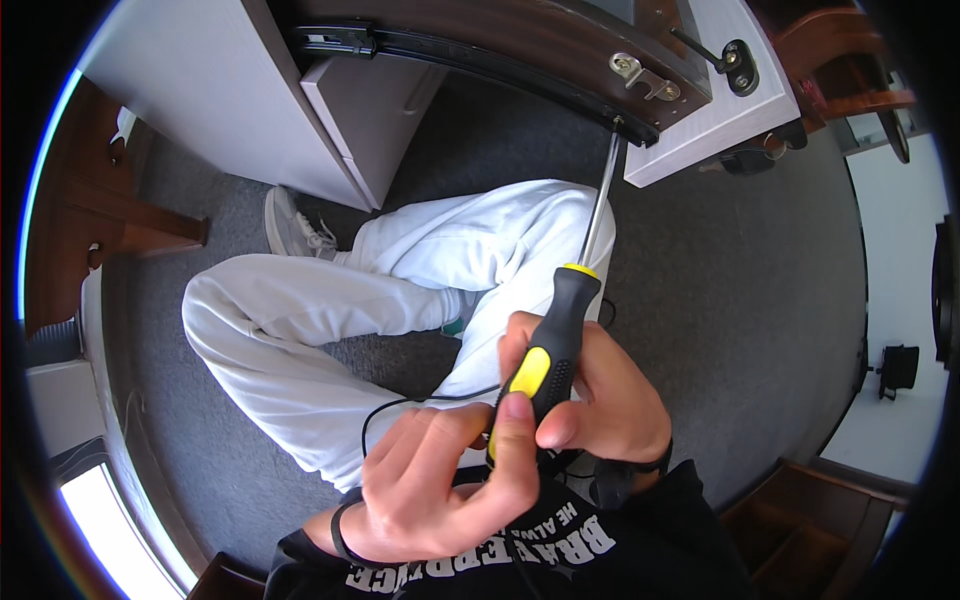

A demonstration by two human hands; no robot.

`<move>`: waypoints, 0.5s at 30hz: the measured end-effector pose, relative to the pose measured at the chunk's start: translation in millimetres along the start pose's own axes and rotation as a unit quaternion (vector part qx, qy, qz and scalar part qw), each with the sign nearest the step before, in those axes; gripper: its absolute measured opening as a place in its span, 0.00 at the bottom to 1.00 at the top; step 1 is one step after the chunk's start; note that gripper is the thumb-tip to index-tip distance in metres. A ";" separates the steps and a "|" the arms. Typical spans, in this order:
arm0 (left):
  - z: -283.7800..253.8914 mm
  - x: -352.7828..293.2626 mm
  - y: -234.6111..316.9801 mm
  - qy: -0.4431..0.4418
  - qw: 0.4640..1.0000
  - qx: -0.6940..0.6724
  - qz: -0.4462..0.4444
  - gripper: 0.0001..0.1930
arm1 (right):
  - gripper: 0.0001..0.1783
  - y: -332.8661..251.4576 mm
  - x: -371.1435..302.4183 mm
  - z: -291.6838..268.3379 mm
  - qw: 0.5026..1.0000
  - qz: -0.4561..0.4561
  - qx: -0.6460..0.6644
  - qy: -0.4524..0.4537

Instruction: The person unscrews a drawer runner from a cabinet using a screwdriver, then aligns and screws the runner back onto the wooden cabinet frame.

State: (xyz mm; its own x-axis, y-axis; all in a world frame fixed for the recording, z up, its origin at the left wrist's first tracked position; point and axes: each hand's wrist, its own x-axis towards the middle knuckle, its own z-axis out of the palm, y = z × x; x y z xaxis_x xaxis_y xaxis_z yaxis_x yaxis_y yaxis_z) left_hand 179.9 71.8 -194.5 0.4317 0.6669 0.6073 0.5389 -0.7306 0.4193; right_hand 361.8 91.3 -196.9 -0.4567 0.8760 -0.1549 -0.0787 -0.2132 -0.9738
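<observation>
Both my hands grip a black and yellow screwdriver (pixel 556 340) by its handle. My left hand (pixel 440 480) wraps it from below, thumb on the yellow part. My right hand (pixel 605 395) closes on it from the right. The long metal shaft (pixel 600 200) points up and away, and its tip touches the end of a black drawer slide rail (pixel 500 60) fixed to a dark wooden panel (pixel 560 30). A small metal bracket (pixel 640 75) sits on that panel just above the tip.
I sit on grey carpet (pixel 740 290) with my legs in white trousers (pixel 400 290) stretched out, a white shoe (pixel 290 225) at the far end. A light cabinet side (pixel 200 90) stands at left. A thin black cable (pixel 400 405) crosses my lap. A wooden chair (pixel 840 70) is at top right.
</observation>
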 end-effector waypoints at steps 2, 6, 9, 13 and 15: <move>0.8 -2.5 0.2 -0.002 1.000 0.005 0.003 0.24 | 0.23 -10.8 -6.9 4.2 0.997 0.034 -0.048 0.044; -2.9 1.2 -3.6 0.000 0.998 0.038 0.047 0.15 | 0.22 -16.5 -16.9 5.7 0.994 0.088 -0.026 0.051; -4.7 -0.6 -4.4 0.018 0.998 0.040 0.045 0.26 | 0.16 -4.7 -17.7 9.5 0.983 0.043 0.164 0.064; -10.0 8.3 5.0 -0.012 0.996 -0.080 -0.028 0.31 | 0.20 12.1 -18.5 10.8 0.971 -0.006 0.236 0.045; -7.0 7.3 6.5 0.001 0.991 -0.116 -0.062 0.41 | 0.25 12.3 -16.4 16.3 0.973 -0.001 0.224 0.060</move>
State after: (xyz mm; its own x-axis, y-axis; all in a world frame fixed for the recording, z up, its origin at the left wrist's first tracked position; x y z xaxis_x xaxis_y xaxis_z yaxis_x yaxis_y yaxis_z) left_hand 181.5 71.0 -182.6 0.3699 0.7541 0.5427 0.4076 -0.6566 0.6346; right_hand 353.9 67.2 -203.6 -0.3513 0.9153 -0.1970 -0.4709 -0.3546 -0.8078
